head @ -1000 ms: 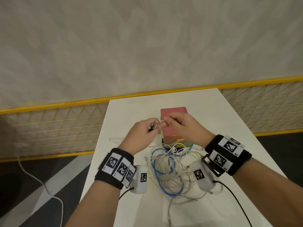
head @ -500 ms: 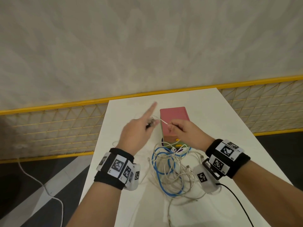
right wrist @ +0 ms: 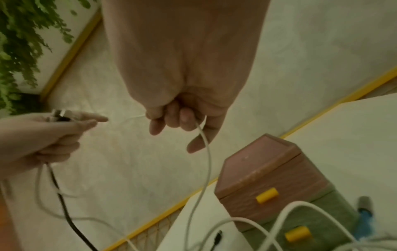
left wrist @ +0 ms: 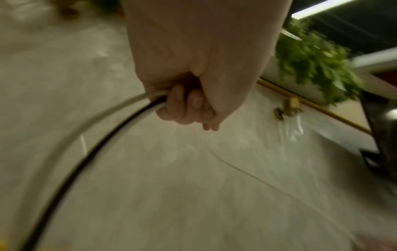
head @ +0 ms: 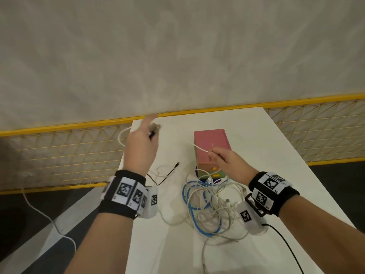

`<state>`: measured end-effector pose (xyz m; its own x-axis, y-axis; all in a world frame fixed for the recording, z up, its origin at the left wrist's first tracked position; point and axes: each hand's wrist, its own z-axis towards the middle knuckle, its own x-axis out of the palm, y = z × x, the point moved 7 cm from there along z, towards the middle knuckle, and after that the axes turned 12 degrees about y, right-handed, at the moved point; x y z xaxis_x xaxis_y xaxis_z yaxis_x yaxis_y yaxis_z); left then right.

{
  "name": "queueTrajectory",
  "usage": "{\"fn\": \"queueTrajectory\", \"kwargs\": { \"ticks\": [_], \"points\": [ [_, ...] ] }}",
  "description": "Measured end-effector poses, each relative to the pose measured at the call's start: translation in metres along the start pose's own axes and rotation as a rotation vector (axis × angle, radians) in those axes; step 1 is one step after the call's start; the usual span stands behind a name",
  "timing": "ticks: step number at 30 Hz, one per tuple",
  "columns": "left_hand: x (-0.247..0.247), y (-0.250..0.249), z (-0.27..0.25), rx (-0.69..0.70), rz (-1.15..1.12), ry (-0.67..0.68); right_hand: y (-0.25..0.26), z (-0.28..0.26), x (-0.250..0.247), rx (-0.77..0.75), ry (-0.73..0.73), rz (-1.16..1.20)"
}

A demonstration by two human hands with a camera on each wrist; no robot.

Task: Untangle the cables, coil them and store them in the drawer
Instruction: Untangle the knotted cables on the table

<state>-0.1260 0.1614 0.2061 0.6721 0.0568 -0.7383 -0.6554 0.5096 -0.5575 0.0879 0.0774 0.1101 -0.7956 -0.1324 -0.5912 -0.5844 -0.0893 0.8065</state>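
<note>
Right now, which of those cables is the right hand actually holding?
A thin white cable, pinched in the right hand above the pink-topped drawer box. The blue cable lies untouched in the pile.

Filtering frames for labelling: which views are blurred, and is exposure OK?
Head view: left hand motion-smeared at the fingertips, right hand and cable pile sharp, lighting even. Left wrist view: heavy motion blur, dim. Right wrist view: mild blur, dim greenish cast, drawer box readable.

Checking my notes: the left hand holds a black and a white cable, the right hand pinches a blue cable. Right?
Not quite: the right hand pinches a white cable, per the right wrist view. The blue cable lies in the tangle on the table.
</note>
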Motion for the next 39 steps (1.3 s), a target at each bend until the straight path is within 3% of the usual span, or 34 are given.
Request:
{"fn": "queueTrajectory", "kwargs": {
  "ticks": [4, 6, 9, 13, 16, 18, 21, 23, 25, 28, 30, 33, 36, 37, 39],
  "points": [
    [0.064, -0.032, -0.023, 0.108, -0.145, 0.446, 0.029, 0.003, 0.002, -0.095, -0.003, -0.035],
    [0.083, -0.039, -0.03, 0.109, -0.148, 0.547, 0.039, 0.004, 0.001, -0.142, -0.002, -0.027],
    [0.073, -0.041, -0.023, 0.124, -0.205, 0.431, 0.039, 0.0, -0.006, -0.142, -0.026, 0.024],
    [0.021, -0.02, -0.003, 0.014, -0.265, 0.004, 0.02, -0.008, -0.01, -0.086, -0.048, 0.048],
    [0.008, -0.015, -0.005, -0.027, -0.223, -0.076, 0.014, -0.012, -0.006, -0.064, -0.052, 0.059],
    [0.022, -0.025, -0.01, 0.03, -0.237, 0.061, 0.02, -0.012, -0.005, -0.069, -0.055, 0.038],
    [0.064, -0.046, -0.023, 0.2, -0.132, 0.437, 0.036, -0.01, -0.005, -0.13, -0.064, 0.018],
    [0.073, -0.051, -0.028, 0.236, -0.044, 0.495, 0.045, -0.007, -0.004, -0.165, -0.056, 0.02],
    [0.059, -0.05, -0.023, 0.247, -0.096, 0.369, 0.043, -0.007, -0.006, -0.163, -0.056, 0.03],
    [0.003, -0.028, -0.008, 0.127, -0.263, -0.042, 0.02, -0.013, -0.006, -0.104, -0.058, 0.067],
    [-0.014, -0.013, -0.003, 0.017, -0.197, -0.122, 0.007, -0.017, -0.003, -0.067, -0.045, 0.061],
    [0.006, -0.029, -0.013, 0.08, -0.116, 0.032, 0.01, -0.017, 0.002, -0.058, -0.052, 0.058],
    [0.058, -0.047, -0.031, 0.184, -0.085, 0.442, 0.032, -0.014, 0.005, -0.13, -0.059, 0.083],
    [0.07, -0.048, -0.035, 0.204, -0.049, 0.511, 0.037, -0.012, 0.005, -0.153, -0.058, 0.087],
    [0.067, -0.051, -0.035, 0.229, -0.038, 0.472, 0.041, -0.011, 0.004, -0.168, -0.047, 0.087]
  ]
}}
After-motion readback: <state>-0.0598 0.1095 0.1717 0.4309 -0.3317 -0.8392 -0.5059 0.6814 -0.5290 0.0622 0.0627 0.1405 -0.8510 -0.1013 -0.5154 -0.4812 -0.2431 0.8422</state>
